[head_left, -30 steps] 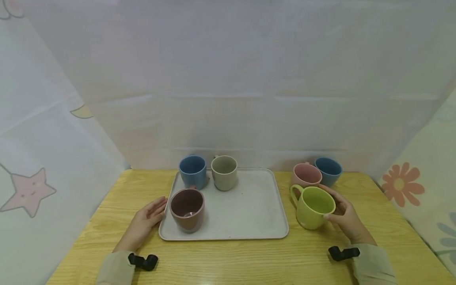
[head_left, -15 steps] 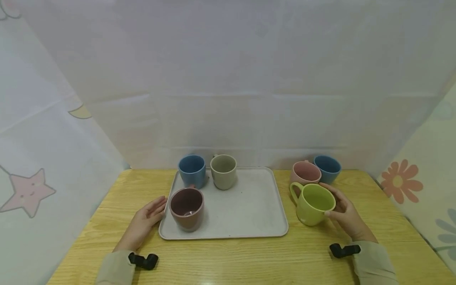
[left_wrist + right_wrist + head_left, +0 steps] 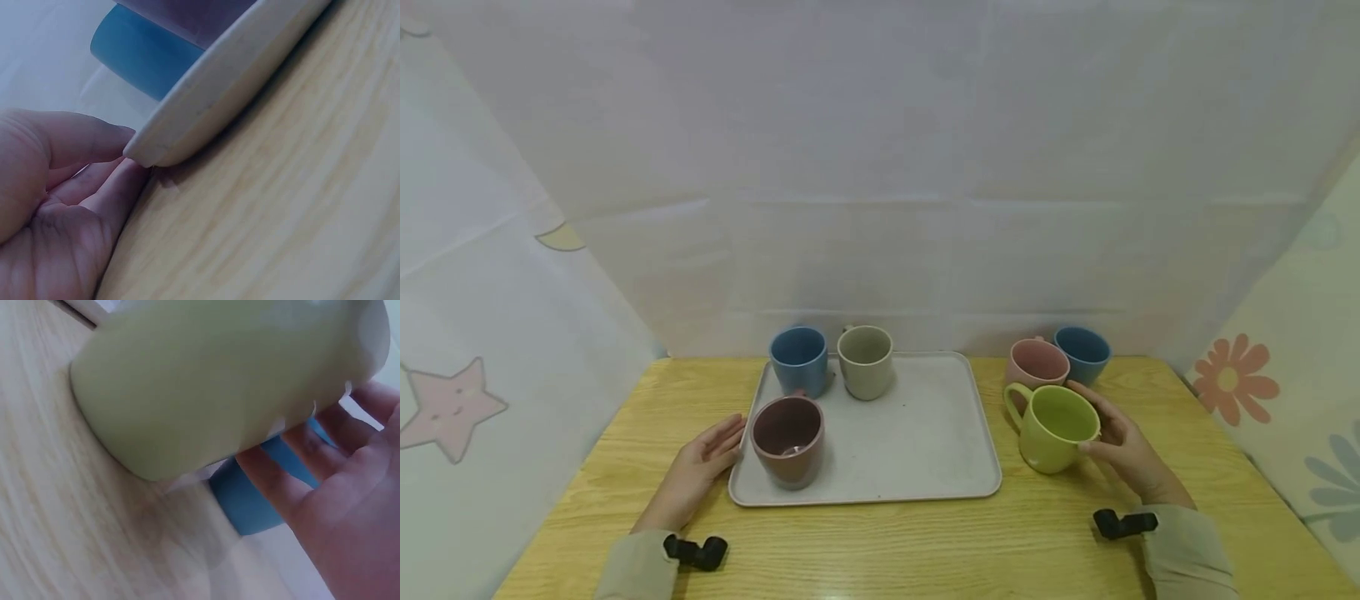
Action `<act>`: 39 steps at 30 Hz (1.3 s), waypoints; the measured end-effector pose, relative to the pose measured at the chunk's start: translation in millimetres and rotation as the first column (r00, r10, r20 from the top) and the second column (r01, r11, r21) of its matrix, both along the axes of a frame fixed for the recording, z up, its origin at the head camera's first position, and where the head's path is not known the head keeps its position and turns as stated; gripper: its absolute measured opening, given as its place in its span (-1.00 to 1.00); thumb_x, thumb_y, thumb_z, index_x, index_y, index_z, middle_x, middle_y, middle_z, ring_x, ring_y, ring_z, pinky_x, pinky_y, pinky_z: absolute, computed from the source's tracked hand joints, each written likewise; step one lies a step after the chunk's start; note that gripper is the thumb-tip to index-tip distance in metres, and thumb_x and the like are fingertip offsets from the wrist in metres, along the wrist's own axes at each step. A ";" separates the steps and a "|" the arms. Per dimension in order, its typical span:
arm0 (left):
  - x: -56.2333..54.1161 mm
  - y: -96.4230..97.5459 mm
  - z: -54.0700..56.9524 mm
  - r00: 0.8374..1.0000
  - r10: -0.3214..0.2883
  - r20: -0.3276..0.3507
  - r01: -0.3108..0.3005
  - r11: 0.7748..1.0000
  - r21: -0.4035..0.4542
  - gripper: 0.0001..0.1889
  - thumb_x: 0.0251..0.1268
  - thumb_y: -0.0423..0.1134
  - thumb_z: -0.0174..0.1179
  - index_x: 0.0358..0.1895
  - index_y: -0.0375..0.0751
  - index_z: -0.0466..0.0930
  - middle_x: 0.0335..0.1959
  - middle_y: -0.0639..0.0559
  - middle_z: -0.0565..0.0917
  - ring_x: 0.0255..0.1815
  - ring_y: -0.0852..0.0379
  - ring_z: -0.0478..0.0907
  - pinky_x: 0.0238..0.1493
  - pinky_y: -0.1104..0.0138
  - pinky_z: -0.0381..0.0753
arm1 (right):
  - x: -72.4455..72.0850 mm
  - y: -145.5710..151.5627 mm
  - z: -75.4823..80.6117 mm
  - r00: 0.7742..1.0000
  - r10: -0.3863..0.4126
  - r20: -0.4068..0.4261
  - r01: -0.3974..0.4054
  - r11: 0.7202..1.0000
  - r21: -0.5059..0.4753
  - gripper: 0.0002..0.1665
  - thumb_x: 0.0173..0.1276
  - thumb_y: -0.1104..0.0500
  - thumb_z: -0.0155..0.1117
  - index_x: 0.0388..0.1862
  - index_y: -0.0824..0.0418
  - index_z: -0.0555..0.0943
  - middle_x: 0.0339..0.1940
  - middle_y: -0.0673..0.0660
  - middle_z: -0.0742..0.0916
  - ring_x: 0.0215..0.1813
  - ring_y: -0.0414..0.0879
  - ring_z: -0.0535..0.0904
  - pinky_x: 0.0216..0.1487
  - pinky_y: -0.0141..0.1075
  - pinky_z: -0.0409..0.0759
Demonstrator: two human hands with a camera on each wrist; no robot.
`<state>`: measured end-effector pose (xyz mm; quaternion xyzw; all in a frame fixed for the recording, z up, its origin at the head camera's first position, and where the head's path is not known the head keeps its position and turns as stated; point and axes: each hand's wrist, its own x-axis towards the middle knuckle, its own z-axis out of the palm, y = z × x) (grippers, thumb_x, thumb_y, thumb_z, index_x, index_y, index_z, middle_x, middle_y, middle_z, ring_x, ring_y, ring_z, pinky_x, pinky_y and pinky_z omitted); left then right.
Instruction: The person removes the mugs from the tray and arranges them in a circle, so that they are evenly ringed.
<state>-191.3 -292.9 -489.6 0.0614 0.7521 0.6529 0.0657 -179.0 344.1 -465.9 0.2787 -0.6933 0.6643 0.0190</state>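
A lime-green mug (image 3: 1054, 442) stands upright to the right of the tray, its handle turned left. My right hand (image 3: 1126, 446) grips it from the right, thumb near the front of the rim and fingers round the far side. In the right wrist view, fingertips (image 3: 300, 447) touch the mug's wall. My left hand (image 3: 700, 467) lies at the left edge of the white tray (image 3: 917, 450), fingers fairly straight. Thumb and fingertips touch the tray's rim (image 3: 187, 103) in the left wrist view. On the tray, nearest that hand, stands a mauve-brown mug (image 3: 790, 454).
Toward the back of the tray are a blue mug (image 3: 800, 362) and a grey-green mug (image 3: 867, 367). Behind the lime-green mug, a pink mug (image 3: 1036, 362) and another blue mug (image 3: 1084, 357) stand close together on the wooden table (image 3: 880, 550). A white cloth backdrop (image 3: 850, 167) hangs behind.
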 end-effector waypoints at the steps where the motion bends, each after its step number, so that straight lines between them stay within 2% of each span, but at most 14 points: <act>1: 0.3 -0.2 -0.2 1.000 0.001 -0.002 -0.001 1.000 0.000 -0.35 0.58 -0.35 0.07 0.59 -0.41 0.03 0.57 -0.32 0.17 0.31 0.52 0.38 0.22 0.61 0.44 | 0.5 -1.2 2.3 0.999 -0.031 -0.009 0.031 0.999 0.023 -0.12 0.32 0.63 0.03 0.61 0.45 0.05 0.56 0.06 0.38 0.50 -0.26 0.31 0.38 -0.49 0.38; 3: 0.4 -0.6 -0.4 1.000 -0.005 -0.006 0.005 1.000 0.002 -0.34 0.58 -0.34 0.07 0.59 -0.42 0.02 0.57 -0.34 0.16 0.30 0.54 0.38 0.22 0.61 0.44 | 2.9 -4.8 8.8 0.992 -0.123 -0.041 0.126 0.988 0.086 -0.22 0.39 0.58 0.03 0.58 0.44 0.13 0.53 0.05 0.43 0.47 -0.29 0.34 0.33 -0.55 0.38; 5: 0.3 -0.7 -0.3 1.000 -0.005 -0.004 0.005 1.000 0.005 -0.34 0.58 -0.34 0.07 0.59 -0.42 0.01 0.57 -0.34 0.16 0.29 0.55 0.38 0.22 0.60 0.44 | 6.5 -10.1 16.9 0.969 -0.234 -0.073 0.243 0.961 0.135 -0.34 0.48 0.50 0.05 0.54 0.42 0.24 0.47 0.03 0.50 0.42 -0.31 0.38 0.28 -0.59 0.39; 7: 0.3 -0.6 0.3 1.000 -0.005 -0.002 0.005 1.000 0.009 -0.33 0.57 -0.34 0.08 0.59 -0.42 0.02 0.57 -0.35 0.16 0.29 0.54 0.39 0.22 0.60 0.44 | 10.3 -16.5 25.6 0.934 -0.342 -0.105 0.355 0.921 0.158 -0.43 0.53 0.42 0.08 0.49 0.39 0.34 0.38 0.01 0.58 0.35 -0.30 0.46 0.23 -0.60 0.43; 9: 0.3 -0.8 0.8 1.000 -0.007 -0.001 0.007 1.000 0.011 -0.33 0.58 -0.34 0.07 0.59 -0.42 0.01 0.57 -0.35 0.15 0.31 0.52 0.38 0.21 0.61 0.44 | 13.0 -23.6 33.7 0.894 -0.422 -0.151 0.442 0.887 0.136 -0.51 0.53 0.42 0.11 0.41 0.42 0.43 0.27 0.01 0.64 0.28 -0.27 0.53 0.22 -0.59 0.47; 12: 0.7 -0.8 1.6 1.000 -0.001 -0.003 0.001 1.000 0.007 -0.34 0.58 -0.35 0.07 0.59 -0.42 0.02 0.57 -0.35 0.16 0.33 0.49 0.37 0.21 0.61 0.45 | 15.1 -35.1 44.3 0.849 -0.476 -0.231 0.499 0.865 0.053 -0.59 0.47 0.49 0.14 0.27 0.53 0.50 0.14 0.04 0.69 0.19 -0.22 0.60 0.21 -0.53 0.54; 15: 1.3 -1.1 2.3 1.000 0.001 -0.004 -0.001 1.000 0.002 -0.34 0.58 -0.35 0.07 0.59 -0.42 0.01 0.57 -0.35 0.15 0.35 0.46 0.36 0.21 0.61 0.45 | 16.7 -48.6 52.2 0.832 -0.468 -0.299 0.476 0.878 -0.050 -0.65 0.39 0.59 0.13 0.15 0.62 0.53 0.06 0.08 0.70 0.15 -0.18 0.62 0.23 -0.47 0.54; 20: 1.0 0.0 2.0 1.000 -0.001 -0.001 0.001 1.000 0.007 -0.33 0.58 -0.35 0.07 0.59 -0.42 0.00 0.57 -0.35 0.15 0.39 0.39 0.34 0.21 0.60 0.44 | 18.2 -73.8 59.6 0.841 -0.366 -0.400 0.330 0.931 -0.158 -0.64 0.28 0.72 0.06 0.06 0.72 0.51 0.02 0.25 0.68 0.13 -0.07 0.62 0.25 -0.40 0.56; 25: 0.0 2.9 1.1 1.000 -0.005 -0.014 0.005 1.000 0.013 -0.34 0.58 -0.36 0.07 0.59 -0.42 0.01 0.56 -0.36 0.15 0.38 0.39 0.35 0.21 0.61 0.44 | 20.6 -101.9 59.3 0.854 -0.270 -0.445 0.262 0.962 -0.079 -0.59 0.25 0.73 0.09 0.09 0.66 0.52 0.05 0.34 0.65 0.12 -0.06 0.62 0.23 -0.40 0.58; 27: -0.7 4.7 1.2 1.000 -0.010 -0.015 0.010 1.000 0.023 -0.34 0.58 -0.37 0.05 0.59 -0.43 0.00 0.57 -0.36 0.15 0.40 0.37 0.35 0.21 0.61 0.44 | 22.3 -113.5 57.7 0.867 -0.242 -0.435 0.257 0.966 -0.024 -0.56 0.25 0.72 0.11 0.12 0.61 0.53 0.06 0.35 0.65 0.11 -0.10 0.62 0.22 -0.40 0.59; 31: -2.9 7.1 0.5 1.000 -0.020 -0.019 0.021 0.999 0.036 -0.35 0.58 -0.39 0.05 0.59 -0.43 0.00 0.57 -0.36 0.14 0.47 0.22 0.30 0.23 0.60 0.44 | 23.4 -139.6 55.3 0.911 -0.187 -0.368 0.226 0.972 0.064 -0.54 0.28 0.66 0.17 0.17 0.51 0.54 0.10 0.30 0.64 0.15 -0.12 0.61 0.19 -0.33 0.63; 33: -3.8 8.1 0.1 1.000 -0.022 -0.020 0.023 0.999 0.037 -0.35 0.57 -0.40 0.05 0.59 -0.43 0.00 0.57 -0.35 0.14 0.50 0.12 0.26 0.23 0.60 0.43 | 21.1 -154.5 53.8 0.919 -0.165 -0.358 0.210 0.974 0.091 -0.52 0.30 0.63 0.21 0.20 0.46 0.54 0.12 0.30 0.63 0.16 -0.12 0.60 0.18 -0.29 0.64; 37: -4.3 10.0 -0.8 1.000 -0.022 -0.017 0.023 0.999 0.035 -0.35 0.57 -0.41 0.05 0.59 -0.42 0.01 0.57 -0.34 0.15 0.52 0.04 0.23 0.23 0.60 0.43 | 15.6 -186.1 50.8 0.929 -0.111 -0.353 0.160 0.980 0.114 -0.47 0.32 0.56 0.28 0.27 0.38 0.52 0.17 0.25 0.63 0.17 0.03 0.60 0.17 -0.12 0.67; 39: -4.0 11.3 -0.6 1.000 -0.022 -0.011 0.022 0.999 0.036 -0.34 0.56 -0.41 0.06 0.59 -0.42 0.01 0.57 -0.33 0.15 0.52 0.02 0.22 0.23 0.60 0.43 | 14.1 -201.5 50.1 0.949 -0.089 -0.302 0.136 0.981 0.136 -0.45 0.35 0.48 0.31 0.31 0.32 0.51 0.21 0.23 0.61 0.20 0.11 0.58 0.19 -0.03 0.65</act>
